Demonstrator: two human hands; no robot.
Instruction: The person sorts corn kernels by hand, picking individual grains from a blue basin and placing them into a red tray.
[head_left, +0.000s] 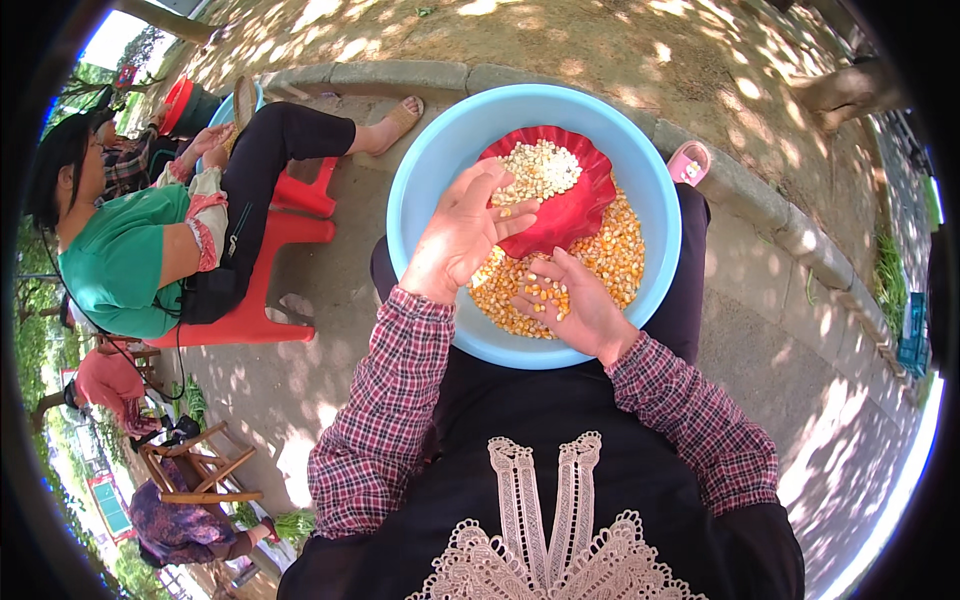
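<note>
A light blue plastic basin (424, 161) rests on the person's lap, with loose yellow-orange corn kernels (619, 259) in its lower part. A red scalloped plastic bowl (581, 214) sits inside at the basin's far side and holds pale kernels (547, 166). My left hand (472, 217) is over the bowl's left edge, fingers partly spread, with a kernel or two on the fingers. Below the bowl, my right hand (574, 300) is palm up and cupped, holding several yellow kernels (547, 292) above the corn.
At left a person in a green top sits on a red plastic stool (277, 240), near another blue basin (225, 111) and a round woven tray (244, 101). More people and a wooden chair (202, 469) are at lower left. A stone kerb (397, 75) curves beyond the basin.
</note>
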